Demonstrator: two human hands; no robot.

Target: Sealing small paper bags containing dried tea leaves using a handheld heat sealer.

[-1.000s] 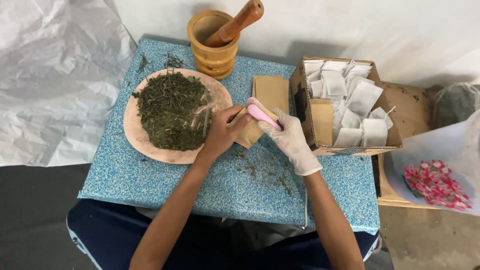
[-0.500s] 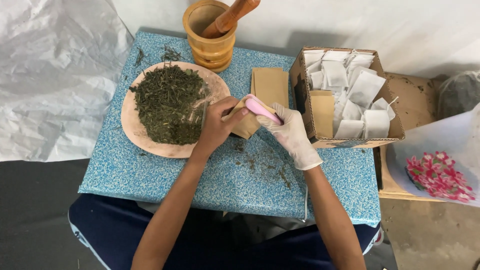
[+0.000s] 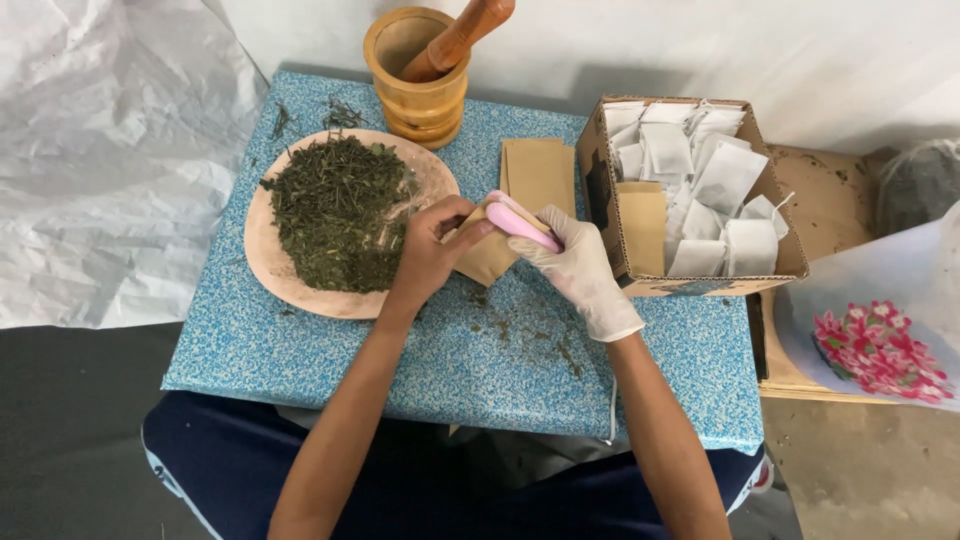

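Now both hands meet at a brown pouch (image 3: pixel 487 255) over the worktop (image 3: pixel 330 345).
Bare left hand (image 3: pixel 432 252) pinches the pouch; gloved right hand (image 3: pixel 572 262) grips a pink scoop (image 3: pixel 522 226) at its mouth, between the plate (image 3: pixel 268 262) of dried leaves (image 3: pixel 335 210) and a box (image 3: pixel 762 262) of sachets (image 3: pixel 690 180).

I see a small blue speckled table (image 3: pixel 330 340) against a plain white wall (image 3: pixel 760 50), crinkled white plastic sheeting (image 3: pixel 100 150) left, dark grey floor (image 3: pixel 70 440) below.

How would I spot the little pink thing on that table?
Start at the blue speckled table, then the round plate of dried green leaves. Just right of it, the gloved right hand holds the pink scoop over a brown paper pouch; nothing else there is pink.
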